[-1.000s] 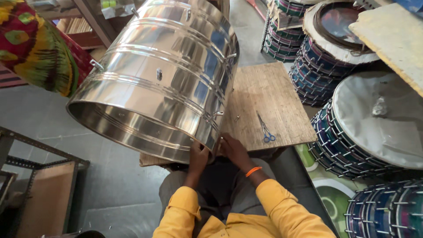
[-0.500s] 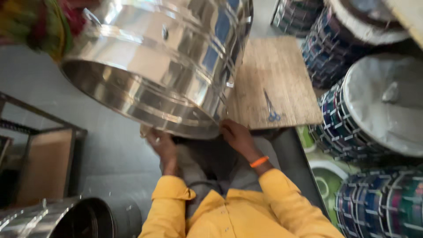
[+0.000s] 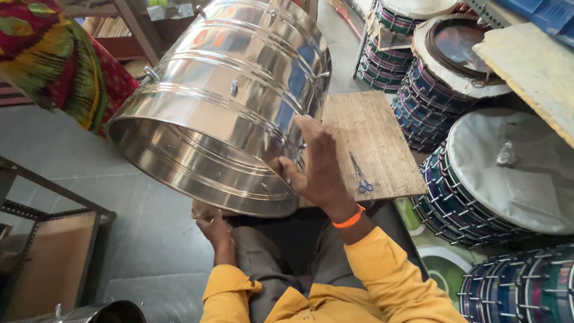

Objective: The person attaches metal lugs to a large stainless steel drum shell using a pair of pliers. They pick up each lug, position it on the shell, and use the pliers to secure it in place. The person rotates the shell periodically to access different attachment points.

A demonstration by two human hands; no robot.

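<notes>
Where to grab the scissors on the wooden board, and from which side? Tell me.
Take the scissors by the blue finger loops, the end nearest the person, coming from above on the near side. They lie flat and closed on the wooden board, blades pointing away, so the loops are the likely safest grip. The right hand on the steel drum shell is closest.

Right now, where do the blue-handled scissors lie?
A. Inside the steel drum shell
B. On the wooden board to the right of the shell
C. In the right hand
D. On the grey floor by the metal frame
B: the scissors lie flat on the wooden board, just right of the right hand pressed against the steel drum shell.
</notes>
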